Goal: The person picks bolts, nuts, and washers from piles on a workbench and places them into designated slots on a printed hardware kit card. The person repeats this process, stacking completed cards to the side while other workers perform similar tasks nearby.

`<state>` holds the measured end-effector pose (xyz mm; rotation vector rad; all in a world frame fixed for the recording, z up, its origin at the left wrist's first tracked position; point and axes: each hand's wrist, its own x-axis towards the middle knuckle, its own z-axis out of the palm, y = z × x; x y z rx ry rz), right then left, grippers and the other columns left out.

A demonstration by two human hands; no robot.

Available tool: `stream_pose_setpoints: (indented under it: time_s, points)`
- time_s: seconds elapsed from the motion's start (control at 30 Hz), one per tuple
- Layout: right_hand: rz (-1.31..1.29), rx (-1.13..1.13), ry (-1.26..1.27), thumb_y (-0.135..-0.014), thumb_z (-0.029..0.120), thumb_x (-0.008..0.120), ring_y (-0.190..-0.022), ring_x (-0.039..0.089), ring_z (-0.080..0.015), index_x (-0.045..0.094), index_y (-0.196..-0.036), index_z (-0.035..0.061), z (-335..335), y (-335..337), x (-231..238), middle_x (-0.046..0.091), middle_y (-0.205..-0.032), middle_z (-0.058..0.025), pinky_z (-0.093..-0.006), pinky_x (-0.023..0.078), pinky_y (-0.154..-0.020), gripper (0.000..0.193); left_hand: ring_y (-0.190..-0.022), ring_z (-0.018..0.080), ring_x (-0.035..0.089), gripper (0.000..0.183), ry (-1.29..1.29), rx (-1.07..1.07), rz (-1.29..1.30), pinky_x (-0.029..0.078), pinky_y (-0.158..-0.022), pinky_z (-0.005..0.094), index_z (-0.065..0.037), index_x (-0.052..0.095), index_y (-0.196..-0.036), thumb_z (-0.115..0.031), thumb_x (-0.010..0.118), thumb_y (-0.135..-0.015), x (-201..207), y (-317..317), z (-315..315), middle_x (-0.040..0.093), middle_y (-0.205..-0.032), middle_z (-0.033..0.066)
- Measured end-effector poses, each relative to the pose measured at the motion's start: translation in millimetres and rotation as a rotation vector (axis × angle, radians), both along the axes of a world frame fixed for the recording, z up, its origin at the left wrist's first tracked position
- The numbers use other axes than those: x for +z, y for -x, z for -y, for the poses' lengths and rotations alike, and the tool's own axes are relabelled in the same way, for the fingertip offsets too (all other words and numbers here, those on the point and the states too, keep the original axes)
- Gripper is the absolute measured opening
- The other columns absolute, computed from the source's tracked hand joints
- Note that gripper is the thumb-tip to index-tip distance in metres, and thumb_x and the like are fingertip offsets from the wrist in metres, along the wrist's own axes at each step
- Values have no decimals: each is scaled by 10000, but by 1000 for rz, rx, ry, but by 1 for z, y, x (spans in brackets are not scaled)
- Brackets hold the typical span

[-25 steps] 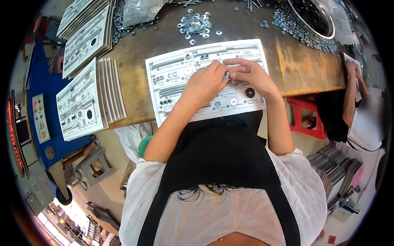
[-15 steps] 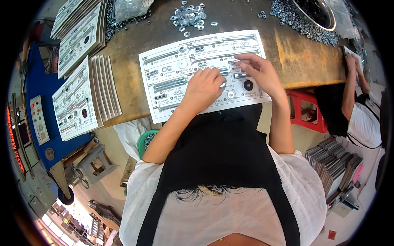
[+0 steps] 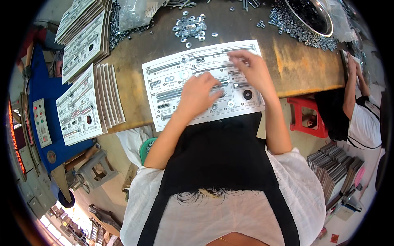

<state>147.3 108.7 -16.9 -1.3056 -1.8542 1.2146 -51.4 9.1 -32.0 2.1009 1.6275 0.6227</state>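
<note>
A white printed card (image 3: 189,118) lies at the table's front edge, with pictures of bolts, nuts and washers and pieces of hardware on it. My left hand (image 3: 197,96) is over its middle, thumb and fingers apart, near long bolts (image 3: 167,96). Over the card's upper right is my right hand (image 3: 253,70), its fingers spread and partly bent, with nothing visible in them. Below that hand sits a black round washer (image 3: 248,95). Silvery washers (image 3: 169,78) and nuts (image 3: 155,85) show on the left part. My hands hide some of the card.
Loose washers (image 3: 191,28) form a pile beyond the card. Nuts (image 3: 301,33) lie heaped at the far right beside a metal bowl (image 3: 324,20). Printed cards (image 3: 78,107) stand stacked on the left. A red stool (image 3: 299,119) and another person (image 3: 361,119) are at right.
My left hand's fingers have spread apart from a more closed posture. My right hand has shifted slightly left over the card. The whole view has tilted a little, showing more of the far table.
</note>
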Motion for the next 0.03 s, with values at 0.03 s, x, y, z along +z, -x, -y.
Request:
stream_pose_setpoints:
  time_s: [0.03]
  points:
    - [35,-15,-39,-933,165,686,-900,703,-196,721,-1174,93,-17,7,-2,754,-1040,-95,-308,533,-782,254,-886,273,608,239,46,83,-21,456,-818,383,-113,707,-975,-286,763,-820,3,3,-13,612,-954,36]
